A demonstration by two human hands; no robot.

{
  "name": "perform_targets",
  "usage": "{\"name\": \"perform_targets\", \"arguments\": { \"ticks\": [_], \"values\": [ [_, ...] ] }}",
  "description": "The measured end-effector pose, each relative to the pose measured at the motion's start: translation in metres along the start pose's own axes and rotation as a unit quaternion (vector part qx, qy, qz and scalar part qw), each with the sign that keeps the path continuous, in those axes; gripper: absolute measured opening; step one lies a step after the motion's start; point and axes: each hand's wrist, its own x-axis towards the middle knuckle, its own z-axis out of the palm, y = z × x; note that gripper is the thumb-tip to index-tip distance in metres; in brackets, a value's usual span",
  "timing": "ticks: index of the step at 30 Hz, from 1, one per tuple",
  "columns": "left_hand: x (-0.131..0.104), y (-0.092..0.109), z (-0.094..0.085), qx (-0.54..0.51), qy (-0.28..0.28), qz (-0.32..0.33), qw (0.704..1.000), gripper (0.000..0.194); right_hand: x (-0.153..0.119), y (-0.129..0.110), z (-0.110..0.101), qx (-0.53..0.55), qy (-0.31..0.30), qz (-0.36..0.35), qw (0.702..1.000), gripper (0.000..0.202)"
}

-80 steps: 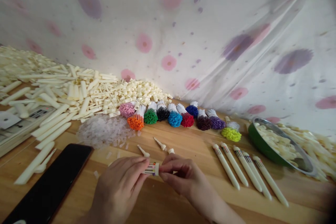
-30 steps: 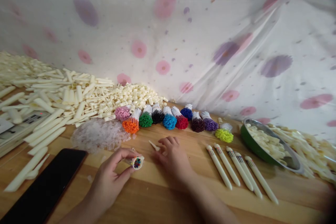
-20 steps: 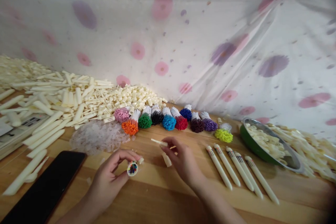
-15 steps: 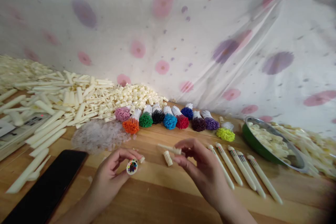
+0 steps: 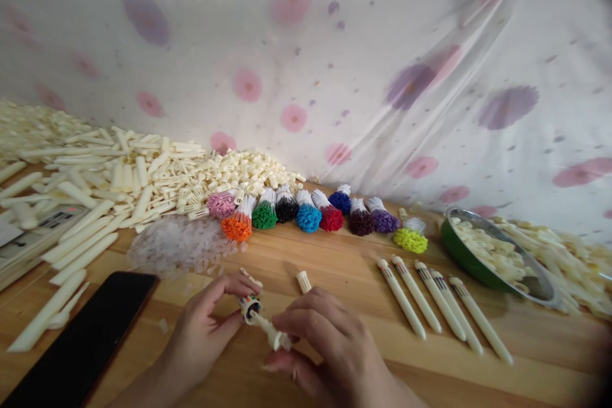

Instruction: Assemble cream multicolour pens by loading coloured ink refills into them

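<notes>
My left hand (image 5: 205,322) grips a short cream pen part (image 5: 249,307) with several coloured tips showing in its open end. My right hand (image 5: 329,344) pinches a pale plunger-like piece (image 5: 275,333); its thin end meets the mouth of the pen part. A small slotted cream piece (image 5: 303,280) lies on the wood just beyond my right fingers. Another small cream piece (image 5: 251,277) shows at my left fingertips. To the right lie several cream pens (image 5: 401,299) with coloured tops.
Bundles of coloured refills (image 5: 308,213) stand in a row behind the hands. Cream tubes and caps (image 5: 229,172) are heaped at the back left, near clear small pieces (image 5: 179,245). A black phone (image 5: 81,344) lies left; a green-sided bowl (image 5: 471,255) sits right.
My right hand has moved left and down, bringing the pale piece to the pen part's open end. The pen part in my left hand has turned slightly.
</notes>
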Motion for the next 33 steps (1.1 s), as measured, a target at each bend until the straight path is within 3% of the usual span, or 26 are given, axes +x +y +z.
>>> {"name": "perform_targets", "arguments": {
  "ticks": [16, 23, 33],
  "values": [
    [-0.0029, 0.0, 0.0034, -0.004, -0.008, 0.0, 1.0, 0.034, 0.0011, -0.0032, -0.0016, -0.018, -0.009, 0.022, 1.0, 0.017],
    [-0.0031, 0.003, 0.0046, 0.016, -0.011, 0.015, 1.0, 0.038, 0.0005, -0.0043, 0.0, -0.057, -0.025, -0.001, 0.998, 0.014],
    [-0.0034, 0.0085, 0.0054, 0.076, -0.012, -0.036, 0.996, 0.033, -0.0011, 0.0015, 0.0051, -0.036, -0.065, 0.046, 0.996, 0.013]
  ]
}}
